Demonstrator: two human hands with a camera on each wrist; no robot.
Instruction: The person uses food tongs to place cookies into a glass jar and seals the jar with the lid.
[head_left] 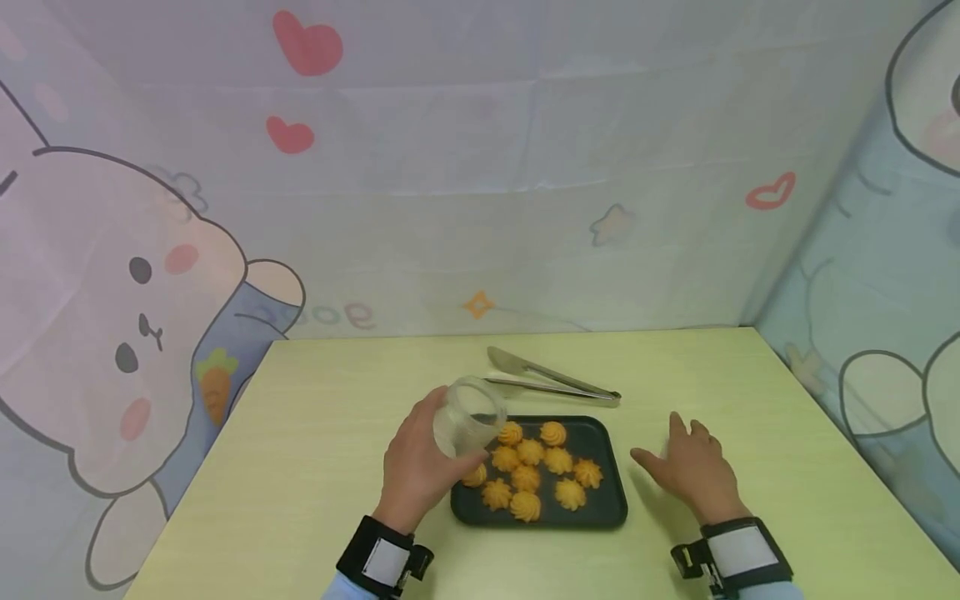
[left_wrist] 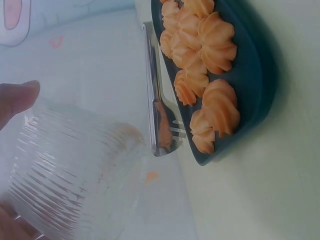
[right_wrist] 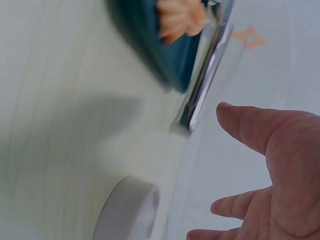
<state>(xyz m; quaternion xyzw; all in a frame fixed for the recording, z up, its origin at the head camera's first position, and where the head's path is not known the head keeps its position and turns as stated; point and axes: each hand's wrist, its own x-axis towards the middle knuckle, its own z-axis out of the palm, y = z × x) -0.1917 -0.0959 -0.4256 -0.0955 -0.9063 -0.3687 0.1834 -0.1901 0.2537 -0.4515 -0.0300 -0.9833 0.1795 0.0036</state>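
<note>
My left hand [head_left: 422, 462] grips a clear ribbed glass jar [left_wrist: 75, 170], tilted over the left edge of a dark tray. In the head view the jar's round mouth faces up and to the right; no contents show through its wall. On the dark tray [head_left: 540, 518] lie several golden piped cookies [head_left: 526, 478], some partly hidden by the jar and the left thumb. My right hand [head_left: 693, 471] hovers to the right of the tray, fingers spread, holding nothing. Below it in the right wrist view is a pale round ring-shaped thing [right_wrist: 125, 212], partly cut off; its kind is unclear.
Behind the tray lie metal tongs [head_left: 558, 385], their joined end pointing right. The pale yellow table [head_left: 300, 467] reaches back to a printed cloth wall [head_left: 450, 167], with another cloth on the right side [head_left: 892, 292].
</note>
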